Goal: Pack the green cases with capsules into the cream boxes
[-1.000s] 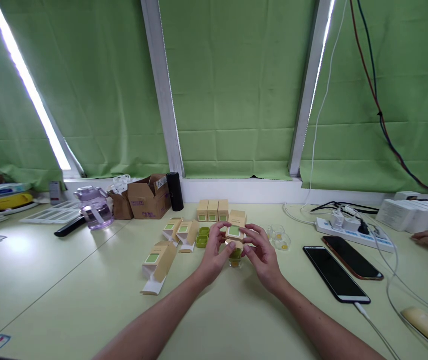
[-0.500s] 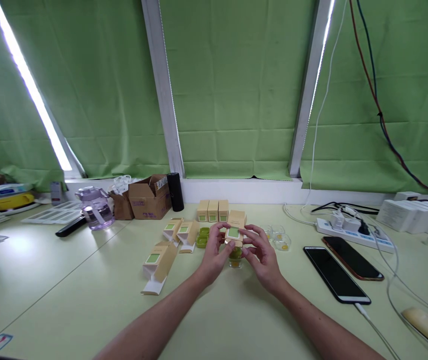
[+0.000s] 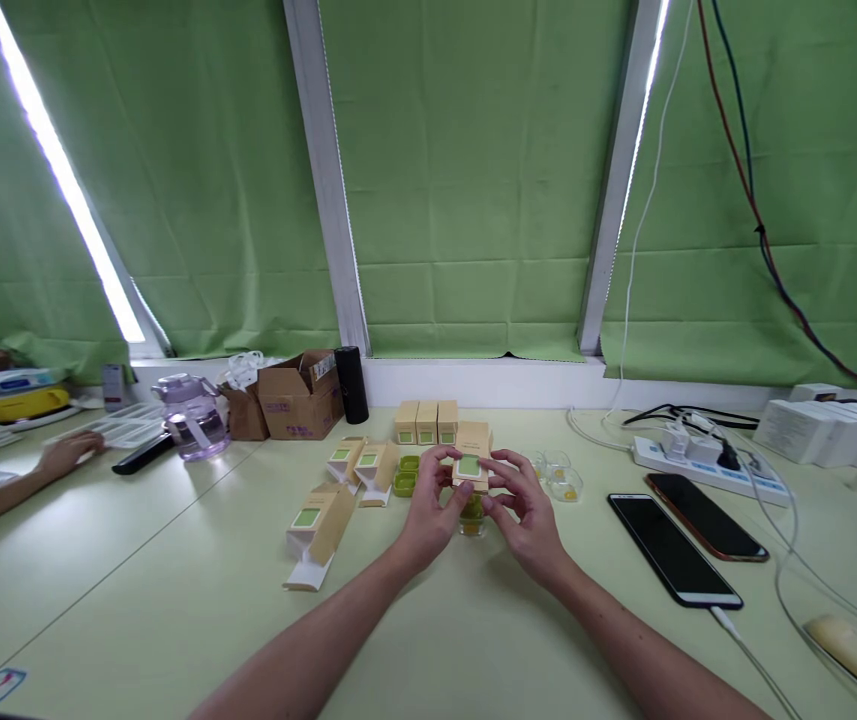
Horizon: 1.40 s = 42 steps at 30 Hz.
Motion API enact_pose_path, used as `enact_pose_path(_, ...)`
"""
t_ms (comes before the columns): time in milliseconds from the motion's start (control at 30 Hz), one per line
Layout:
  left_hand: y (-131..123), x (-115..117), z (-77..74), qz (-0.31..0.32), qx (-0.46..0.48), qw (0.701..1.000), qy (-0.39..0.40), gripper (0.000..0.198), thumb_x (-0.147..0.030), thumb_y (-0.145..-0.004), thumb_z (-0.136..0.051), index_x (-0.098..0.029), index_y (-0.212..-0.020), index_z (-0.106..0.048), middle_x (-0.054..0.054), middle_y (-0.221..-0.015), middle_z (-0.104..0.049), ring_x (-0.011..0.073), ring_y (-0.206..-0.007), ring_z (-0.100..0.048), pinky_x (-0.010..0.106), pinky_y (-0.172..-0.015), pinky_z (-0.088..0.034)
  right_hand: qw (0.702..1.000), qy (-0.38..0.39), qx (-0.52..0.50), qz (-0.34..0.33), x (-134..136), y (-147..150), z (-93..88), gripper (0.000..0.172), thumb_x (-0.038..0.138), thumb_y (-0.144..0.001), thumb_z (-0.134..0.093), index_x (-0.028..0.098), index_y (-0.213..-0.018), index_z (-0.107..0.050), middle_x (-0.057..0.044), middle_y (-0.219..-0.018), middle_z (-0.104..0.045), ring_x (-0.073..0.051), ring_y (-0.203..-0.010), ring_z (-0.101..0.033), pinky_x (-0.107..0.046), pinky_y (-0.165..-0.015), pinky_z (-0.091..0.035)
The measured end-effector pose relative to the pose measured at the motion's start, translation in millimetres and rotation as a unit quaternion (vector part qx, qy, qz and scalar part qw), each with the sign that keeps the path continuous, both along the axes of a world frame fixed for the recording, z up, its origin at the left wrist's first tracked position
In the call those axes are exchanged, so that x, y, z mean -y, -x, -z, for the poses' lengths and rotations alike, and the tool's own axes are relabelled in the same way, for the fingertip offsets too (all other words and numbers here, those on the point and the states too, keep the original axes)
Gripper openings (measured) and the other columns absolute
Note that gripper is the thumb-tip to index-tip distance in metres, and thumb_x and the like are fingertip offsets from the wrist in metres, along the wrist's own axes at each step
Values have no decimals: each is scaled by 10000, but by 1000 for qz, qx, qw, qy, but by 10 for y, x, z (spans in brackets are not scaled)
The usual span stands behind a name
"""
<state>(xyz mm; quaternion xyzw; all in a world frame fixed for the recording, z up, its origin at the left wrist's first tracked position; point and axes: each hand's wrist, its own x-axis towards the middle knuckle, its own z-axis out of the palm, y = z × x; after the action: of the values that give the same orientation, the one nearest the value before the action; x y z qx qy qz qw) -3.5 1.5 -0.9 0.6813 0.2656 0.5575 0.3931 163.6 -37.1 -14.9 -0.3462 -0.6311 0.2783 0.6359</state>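
Left hand (image 3: 432,505) and right hand (image 3: 525,508) are clamped on opposite sides of a tan carton (image 3: 471,466), over a green-and-clear container (image 3: 472,526) on a pale table (image 3: 465,630); 3 open-flapped boxes (image 3: 330,515) lie to the left; 3 upright boxes (image 3: 426,422) stand behind; 2 phones (image 3: 673,548) lie right.

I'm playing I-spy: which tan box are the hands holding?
The tan box between the left hand and right hand, just above the small green thing. The other tan boxes sit on the table, touched by no hand.
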Motion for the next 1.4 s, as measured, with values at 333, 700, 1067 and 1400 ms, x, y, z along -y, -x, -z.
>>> enact_pose_path(333, -25, -43, 24, -28, -10, 999, -36, 374, -477, -943, -663, -237, -1194, -528, 106, -1260, -539, 189, -965, -623, 350, -872, -519, 1000, -5, 0, 13, -24, 11, 11, 341, 429, -970, -662, 359, -1303, -683, -87, -1357, -451, -167, -934, -660, -343, -765, -647)
enact_pose_path(700, -40, -40, 8, -75, -25, 993, -88, 195, -300, -948, -637, -239, -1112, -550, 67, -1179, -521, 171, -955, -567, 331, -855, -505, 999, 1, -24, 24, -32, 44, 4, 279, 440, -984, -638, 320, -1218, -728, -77, -1279, -474, -173, -927, -694, -332, -721, -644)
enact_pose_path(1067, 0, 7, 20, -93, -84, 980, -154, 397, -345, -1001, -583, -273, -1373, -466, 135, -1398, -478, 283, -1330, -499, 479, -1086, -469, 999, -22, 27, 31, 5, 59, -16, 341, 393, -994, -619, 351, -1331, -658, -98, -1536, -365, -227, -1137, -651, -418, -954, -606)
enact_pose_path(1400, 28, 39, -26, -122, -103, 979, -130, 476, -363, -1000, -578, -260, -1452, -470, 153, -1496, -472, 318, -1403, -453, 517, -1126, -424, 985, -66, 145, 59, 76, 58, -22, 398, 318, -986, -587, 349, -1382, -626, -60, -1663, -307, -312, -1495, -396, -528, -1201, -399)
